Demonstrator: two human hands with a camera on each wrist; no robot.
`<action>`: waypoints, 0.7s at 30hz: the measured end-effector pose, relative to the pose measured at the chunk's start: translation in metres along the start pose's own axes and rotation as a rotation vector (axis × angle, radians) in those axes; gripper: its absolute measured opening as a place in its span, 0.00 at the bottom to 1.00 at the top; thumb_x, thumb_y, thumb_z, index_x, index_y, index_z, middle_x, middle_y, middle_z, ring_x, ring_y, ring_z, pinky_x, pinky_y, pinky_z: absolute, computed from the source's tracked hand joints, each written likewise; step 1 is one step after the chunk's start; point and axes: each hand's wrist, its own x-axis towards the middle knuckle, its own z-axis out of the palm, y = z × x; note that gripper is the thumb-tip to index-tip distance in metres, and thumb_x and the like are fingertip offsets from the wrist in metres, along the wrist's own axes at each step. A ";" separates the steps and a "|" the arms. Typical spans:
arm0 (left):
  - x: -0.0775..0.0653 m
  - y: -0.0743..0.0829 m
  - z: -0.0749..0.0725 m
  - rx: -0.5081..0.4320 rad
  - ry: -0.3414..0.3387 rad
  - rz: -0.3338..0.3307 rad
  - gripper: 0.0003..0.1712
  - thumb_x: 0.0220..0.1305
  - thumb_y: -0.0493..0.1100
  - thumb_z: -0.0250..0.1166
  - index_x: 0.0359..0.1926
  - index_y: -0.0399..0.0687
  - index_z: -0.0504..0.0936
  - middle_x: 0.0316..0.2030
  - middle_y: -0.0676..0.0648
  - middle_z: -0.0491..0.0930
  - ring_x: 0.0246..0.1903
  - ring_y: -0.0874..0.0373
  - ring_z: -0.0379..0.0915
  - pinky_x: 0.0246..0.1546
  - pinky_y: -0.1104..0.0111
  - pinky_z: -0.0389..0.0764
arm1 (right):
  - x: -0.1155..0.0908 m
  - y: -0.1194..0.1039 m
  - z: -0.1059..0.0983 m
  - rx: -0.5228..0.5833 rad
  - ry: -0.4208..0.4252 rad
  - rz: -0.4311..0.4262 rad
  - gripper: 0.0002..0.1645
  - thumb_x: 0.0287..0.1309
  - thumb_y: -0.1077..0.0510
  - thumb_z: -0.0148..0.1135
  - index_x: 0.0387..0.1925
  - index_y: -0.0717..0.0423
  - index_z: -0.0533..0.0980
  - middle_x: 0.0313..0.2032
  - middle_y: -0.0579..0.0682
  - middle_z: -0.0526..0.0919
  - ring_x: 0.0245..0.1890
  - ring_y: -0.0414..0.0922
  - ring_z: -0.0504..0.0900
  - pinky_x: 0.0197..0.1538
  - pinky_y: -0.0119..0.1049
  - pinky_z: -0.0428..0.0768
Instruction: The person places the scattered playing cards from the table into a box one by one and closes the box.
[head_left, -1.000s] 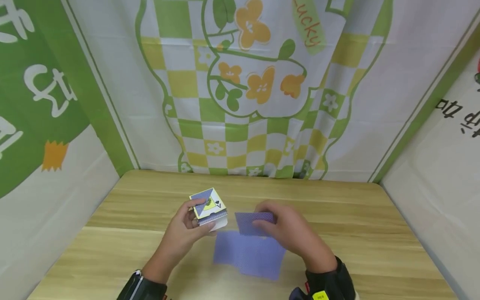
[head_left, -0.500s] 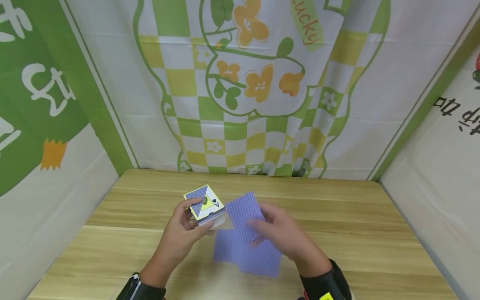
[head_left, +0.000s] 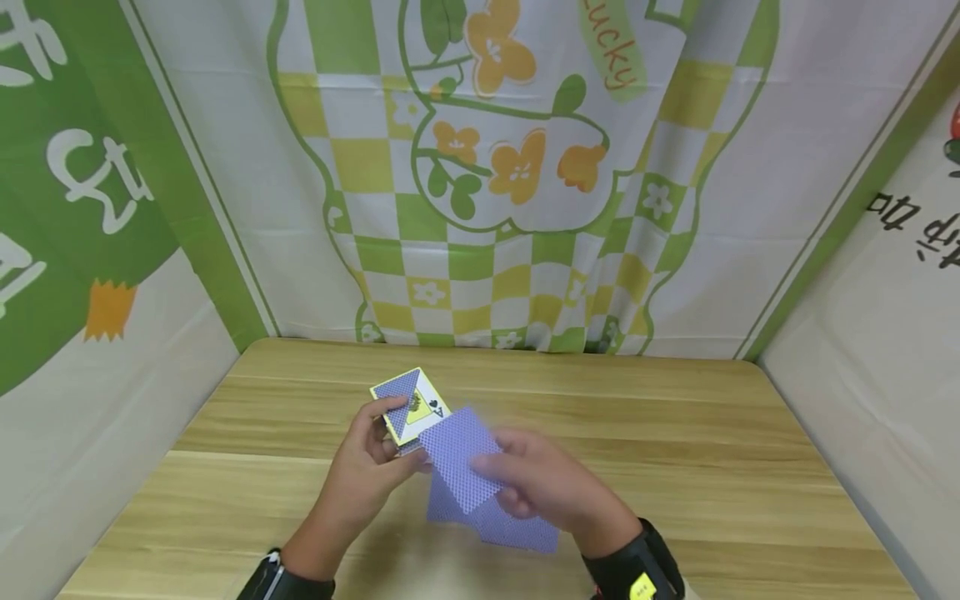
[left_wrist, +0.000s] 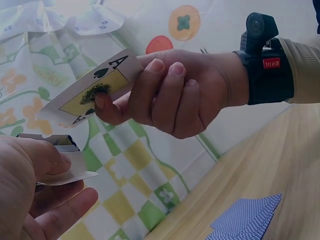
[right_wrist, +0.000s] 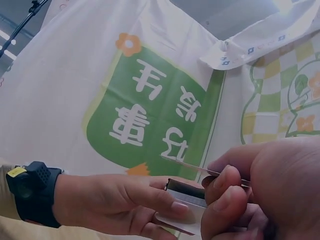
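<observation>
My left hand (head_left: 356,467) holds a small playing-card box (head_left: 429,393) with an ace of spades print on its face. In the left wrist view its white flap (left_wrist: 75,176) hangs open at the near end. Between thumb and fingers, my right hand (head_left: 551,483) pinches a playing card (head_left: 456,457), its blue patterned back upward. From below, the left wrist view shows that card's ace of spades face (left_wrist: 65,102). Seen from the head, the card covers the box's near corner; whether they touch I cannot tell. Beneath, blue-backed cards (head_left: 521,532) lie overlapping on the table.
The wooden table (head_left: 712,467) reaches back to a green and yellow checked curtain (head_left: 480,292). Printed fabric walls (head_left: 202,308) stand on both sides. Each wrist wears a black band with a camera (left_wrist: 262,55).
My right hand has moved left, bringing the card over the near side of the box. The card has swung from sideways to angled, back upward. The left hand stays nearly in place.
</observation>
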 end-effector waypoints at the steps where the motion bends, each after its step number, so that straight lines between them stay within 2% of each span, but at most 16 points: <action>1: -0.001 0.000 0.001 0.006 0.004 0.004 0.42 0.56 0.20 0.65 0.69 0.39 0.59 0.54 0.33 0.69 0.45 0.54 0.80 0.43 0.62 0.87 | 0.000 0.001 0.000 0.011 -0.016 -0.004 0.22 0.74 0.53 0.54 0.59 0.64 0.73 0.20 0.40 0.70 0.15 0.33 0.63 0.18 0.24 0.61; 4: -0.002 0.001 0.003 0.022 0.021 -0.002 0.40 0.56 0.20 0.64 0.68 0.40 0.60 0.57 0.32 0.68 0.47 0.55 0.80 0.43 0.65 0.87 | 0.002 0.004 0.000 0.037 -0.058 -0.009 0.21 0.74 0.54 0.54 0.58 0.65 0.73 0.19 0.39 0.68 0.15 0.32 0.62 0.18 0.24 0.60; 8: -0.002 0.002 0.004 0.023 0.028 -0.006 0.40 0.55 0.19 0.62 0.68 0.40 0.60 0.61 0.30 0.66 0.50 0.54 0.80 0.45 0.64 0.86 | 0.005 0.007 0.000 0.044 -0.081 0.005 0.18 0.75 0.53 0.53 0.55 0.63 0.74 0.18 0.38 0.69 0.15 0.32 0.63 0.18 0.23 0.60; 15: -0.001 0.004 0.005 0.019 0.046 -0.027 0.41 0.54 0.17 0.58 0.68 0.38 0.59 0.63 0.30 0.65 0.49 0.54 0.79 0.45 0.68 0.85 | 0.008 0.010 0.002 -0.020 -0.117 0.015 0.21 0.74 0.53 0.54 0.55 0.66 0.75 0.20 0.39 0.74 0.15 0.32 0.64 0.19 0.24 0.62; 21: -0.002 0.004 0.006 0.004 0.037 -0.019 0.42 0.52 0.16 0.58 0.68 0.38 0.59 0.64 0.31 0.64 0.50 0.53 0.78 0.45 0.67 0.85 | 0.008 0.009 0.004 -0.050 -0.098 0.029 0.21 0.74 0.53 0.54 0.56 0.66 0.75 0.18 0.39 0.72 0.15 0.33 0.64 0.19 0.25 0.61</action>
